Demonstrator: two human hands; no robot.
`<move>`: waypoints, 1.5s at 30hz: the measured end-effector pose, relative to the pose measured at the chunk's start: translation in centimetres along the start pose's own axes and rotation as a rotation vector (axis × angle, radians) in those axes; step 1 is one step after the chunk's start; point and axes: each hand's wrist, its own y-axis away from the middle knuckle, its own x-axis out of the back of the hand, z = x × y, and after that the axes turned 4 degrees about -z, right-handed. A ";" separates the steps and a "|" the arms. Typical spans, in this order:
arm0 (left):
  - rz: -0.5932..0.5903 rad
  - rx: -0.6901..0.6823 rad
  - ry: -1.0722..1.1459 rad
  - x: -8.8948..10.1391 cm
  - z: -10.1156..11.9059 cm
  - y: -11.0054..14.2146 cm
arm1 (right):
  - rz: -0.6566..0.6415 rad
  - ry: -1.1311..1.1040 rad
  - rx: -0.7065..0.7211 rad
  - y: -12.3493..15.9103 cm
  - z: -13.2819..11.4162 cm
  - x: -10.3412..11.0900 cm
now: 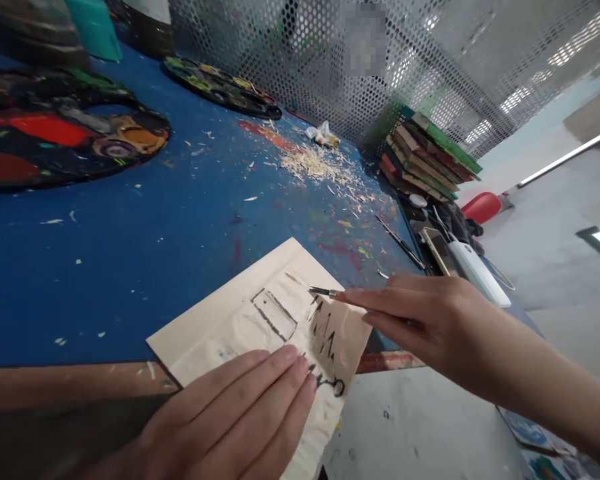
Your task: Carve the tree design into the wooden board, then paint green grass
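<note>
One flat left hand (pixel 240 413) rests on a pale, wood-like board (pixel 237 327) jutting past the counter (pixel 180 227); the right hand (pixel 425 313) pinches a slim carving tool (pixel 325 291). The board looks light and stiff, best steadied by its plain border.

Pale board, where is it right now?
In the head view, the pale board is at lower centre, overhanging the near edge of the blue table, beneath the left hand.
</note>
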 end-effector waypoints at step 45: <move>-0.068 -0.022 0.025 0.9 -0.1 -0.5 | 0.081 0.012 0.012 0.6 0.2 -1.4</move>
